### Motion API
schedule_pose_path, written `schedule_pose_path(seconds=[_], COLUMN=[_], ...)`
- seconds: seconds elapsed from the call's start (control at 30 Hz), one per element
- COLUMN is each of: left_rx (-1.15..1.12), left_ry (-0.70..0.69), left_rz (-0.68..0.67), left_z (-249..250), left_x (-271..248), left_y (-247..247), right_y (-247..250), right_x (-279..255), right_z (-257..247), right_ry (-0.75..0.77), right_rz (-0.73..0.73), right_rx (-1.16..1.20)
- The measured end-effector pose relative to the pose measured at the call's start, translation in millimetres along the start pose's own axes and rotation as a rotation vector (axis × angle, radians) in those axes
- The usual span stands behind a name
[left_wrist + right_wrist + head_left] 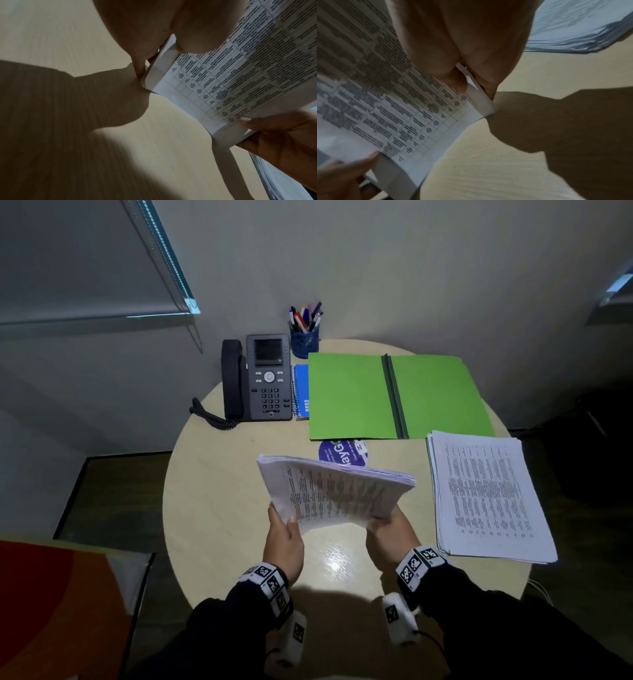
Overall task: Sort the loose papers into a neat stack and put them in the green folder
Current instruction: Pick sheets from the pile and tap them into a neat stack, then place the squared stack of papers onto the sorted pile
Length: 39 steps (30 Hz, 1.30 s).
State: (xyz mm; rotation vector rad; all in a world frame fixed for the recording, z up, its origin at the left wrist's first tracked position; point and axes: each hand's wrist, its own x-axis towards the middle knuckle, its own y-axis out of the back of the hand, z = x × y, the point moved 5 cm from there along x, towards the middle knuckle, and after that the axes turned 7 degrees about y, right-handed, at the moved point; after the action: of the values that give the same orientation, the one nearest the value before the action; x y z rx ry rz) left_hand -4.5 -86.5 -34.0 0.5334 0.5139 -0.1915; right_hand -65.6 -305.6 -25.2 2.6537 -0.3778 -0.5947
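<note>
A thick bundle of printed white papers (pixel 334 493) is gripped above the middle of the round pale wooden table (pixel 219 494) by the left hand (pixel 285 539) and right hand (pixel 390 534). The open green folder (pixel 397 397) lies at the far edge, overlapping a blue spiral notebook (pixel 300 390) beside a black desk phone (pixel 257 380); a second paper stack (pixel 486 496) lies at the right edge.

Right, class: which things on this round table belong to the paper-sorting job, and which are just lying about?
Part of the job:
- held bundle of papers, gripped by the left hand and right hand
- second paper stack, lying flat
- green folder, open

Just lying about:
- desk phone
- pen cup
- blue spiral notebook
- purple round sticker
</note>
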Motion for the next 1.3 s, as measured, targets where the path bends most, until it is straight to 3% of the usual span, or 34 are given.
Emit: schedule_pose_path(seconds=[0.2, 0.33, 0.63, 0.87, 1.1, 1.3], left_rx=[0.053, 0.071, 0.098, 0.234, 0.46, 0.544], left_ry=[-0.125, -0.183, -0.177, -0.13, 0.081, 0.06], left_rz=[-0.11, -0.172, -0.293, -0.332, -0.227, -0.144], left_z=[34.5, 58.2, 120.5, 154.9, 136.3, 130.0], left_x=[0.0, 1.7, -28.7, -50.6, -39.0, -35.0], left_y=[13.2, -5.6, -133.3, -250.7, -302.2, -294.6], right_y=[24.8, 63.7, 188.2, 293.3, 281.8, 284.5], right_x=[-10.7, -15.0, -12.4, -17.1, 7.1, 2.6], right_z=[-7.1, -5.2, 57.0, 132.5, 201.3, 203.3], right_ry=[-0.077, -0.098, -0.177, -0.259, -0.3, -0.382], right_rz=[0.047, 0.056, 0.061, 0.124, 0.074, 0.086], right_rx=[0.095, 0.061, 0.02, -0.068, -0.309, -0.418])
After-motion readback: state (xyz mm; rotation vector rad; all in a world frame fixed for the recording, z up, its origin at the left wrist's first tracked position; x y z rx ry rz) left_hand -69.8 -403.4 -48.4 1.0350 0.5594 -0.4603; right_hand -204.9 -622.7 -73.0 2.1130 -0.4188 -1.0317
